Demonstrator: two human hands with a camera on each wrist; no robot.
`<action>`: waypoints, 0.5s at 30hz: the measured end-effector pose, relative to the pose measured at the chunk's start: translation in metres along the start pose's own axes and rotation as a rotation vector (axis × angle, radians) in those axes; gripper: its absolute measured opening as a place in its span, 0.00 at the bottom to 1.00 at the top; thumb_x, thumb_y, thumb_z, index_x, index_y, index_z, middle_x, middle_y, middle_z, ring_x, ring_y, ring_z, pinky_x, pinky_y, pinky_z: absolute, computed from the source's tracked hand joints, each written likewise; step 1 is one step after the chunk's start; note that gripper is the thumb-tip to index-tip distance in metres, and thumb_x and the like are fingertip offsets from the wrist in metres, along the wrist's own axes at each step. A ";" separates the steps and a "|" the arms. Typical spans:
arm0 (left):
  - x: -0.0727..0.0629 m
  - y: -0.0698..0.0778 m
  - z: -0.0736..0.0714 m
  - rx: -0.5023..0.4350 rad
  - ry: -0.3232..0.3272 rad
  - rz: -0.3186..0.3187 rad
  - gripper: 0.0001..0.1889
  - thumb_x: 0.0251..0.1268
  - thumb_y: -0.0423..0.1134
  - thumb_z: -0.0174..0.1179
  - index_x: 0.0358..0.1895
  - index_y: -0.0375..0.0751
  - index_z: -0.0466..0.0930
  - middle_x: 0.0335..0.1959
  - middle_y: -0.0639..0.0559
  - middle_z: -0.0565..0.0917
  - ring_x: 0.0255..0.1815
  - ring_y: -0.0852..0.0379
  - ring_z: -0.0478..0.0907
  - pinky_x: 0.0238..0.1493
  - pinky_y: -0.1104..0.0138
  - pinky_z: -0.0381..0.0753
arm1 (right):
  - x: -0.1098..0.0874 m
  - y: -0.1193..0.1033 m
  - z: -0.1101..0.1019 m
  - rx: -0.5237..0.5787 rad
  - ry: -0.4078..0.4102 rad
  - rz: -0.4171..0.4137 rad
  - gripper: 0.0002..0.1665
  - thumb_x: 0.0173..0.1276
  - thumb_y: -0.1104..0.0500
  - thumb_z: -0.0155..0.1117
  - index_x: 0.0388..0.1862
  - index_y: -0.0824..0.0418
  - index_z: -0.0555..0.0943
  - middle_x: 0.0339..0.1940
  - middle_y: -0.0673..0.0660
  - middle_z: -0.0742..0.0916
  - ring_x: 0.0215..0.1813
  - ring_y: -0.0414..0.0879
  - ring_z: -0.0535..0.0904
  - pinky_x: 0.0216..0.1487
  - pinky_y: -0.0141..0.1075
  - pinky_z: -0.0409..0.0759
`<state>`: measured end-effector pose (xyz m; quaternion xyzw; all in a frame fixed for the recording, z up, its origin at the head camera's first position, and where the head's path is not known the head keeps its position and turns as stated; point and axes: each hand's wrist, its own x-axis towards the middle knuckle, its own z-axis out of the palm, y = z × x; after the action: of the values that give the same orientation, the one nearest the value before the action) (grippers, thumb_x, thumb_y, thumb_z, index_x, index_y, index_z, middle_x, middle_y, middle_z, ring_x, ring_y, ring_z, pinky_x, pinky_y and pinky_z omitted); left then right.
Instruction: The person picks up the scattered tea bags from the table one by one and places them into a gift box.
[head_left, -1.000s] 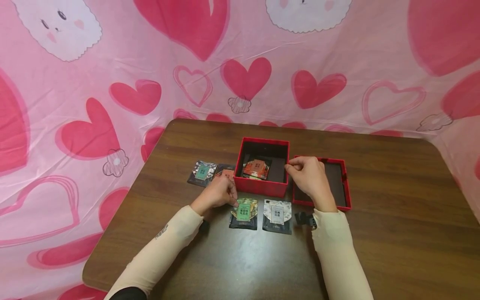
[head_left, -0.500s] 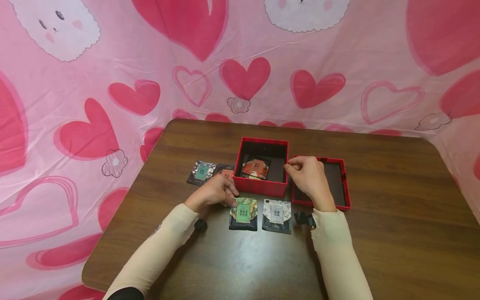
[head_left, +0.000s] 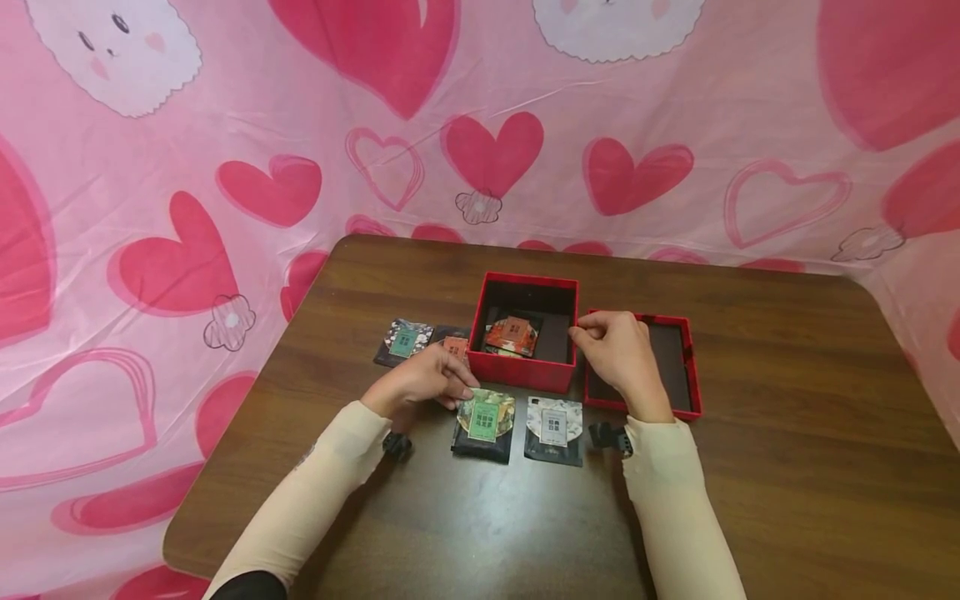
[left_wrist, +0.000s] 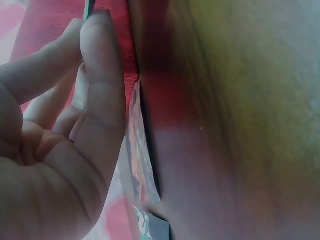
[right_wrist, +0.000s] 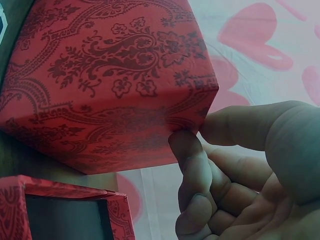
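Note:
With thumb and forefinger my left hand pinches the top left corner of a green-labelled tea sachet, which is slightly tilted above the table. In the left wrist view only a green sliver of that sachet shows at the fingertips. My right hand holds the right rim of an open red box between thumb and fingers. The right wrist view shows the patterned box with the fingertips at its edge. Inside the box lies an orange-labelled sachet, with another partly hidden beneath.
A grey-labelled sachet lies right of the green one. Left of the box are a teal-labelled sachet and a red-labelled sachet, partly covered. The red box lid lies hollow side up at the right on the wooden table.
My left hand has shifted slightly left and now pinches the green-labelled sachet, which has turned a little and lifted from its flat position. My right hand stays at the box rim.

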<state>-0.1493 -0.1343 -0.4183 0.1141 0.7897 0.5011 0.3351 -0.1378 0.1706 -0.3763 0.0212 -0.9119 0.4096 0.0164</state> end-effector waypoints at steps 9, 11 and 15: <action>-0.005 0.010 -0.002 -0.037 -0.031 0.039 0.06 0.62 0.26 0.68 0.41 0.31 0.89 0.35 0.43 0.88 0.22 0.57 0.80 0.31 0.62 0.86 | 0.000 0.000 0.000 0.004 -0.009 0.013 0.14 0.71 0.56 0.68 0.48 0.64 0.88 0.37 0.58 0.90 0.35 0.51 0.81 0.33 0.42 0.77; -0.006 0.013 -0.003 -0.044 -0.031 0.050 0.06 0.62 0.26 0.68 0.41 0.31 0.89 0.35 0.43 0.88 0.22 0.56 0.80 0.31 0.62 0.86 | 0.000 0.000 0.001 0.005 -0.009 0.014 0.14 0.71 0.56 0.68 0.48 0.64 0.88 0.37 0.59 0.90 0.35 0.51 0.81 0.33 0.42 0.77; -0.009 0.019 -0.004 -0.041 -0.043 0.077 0.06 0.62 0.27 0.69 0.42 0.31 0.89 0.37 0.43 0.88 0.23 0.56 0.80 0.32 0.62 0.86 | -0.001 0.000 0.001 0.005 -0.004 0.014 0.14 0.71 0.56 0.68 0.48 0.64 0.88 0.36 0.59 0.89 0.34 0.51 0.80 0.33 0.42 0.77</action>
<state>-0.1482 -0.1332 -0.3973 0.1483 0.7668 0.5272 0.3346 -0.1372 0.1700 -0.3769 0.0159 -0.9109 0.4121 0.0116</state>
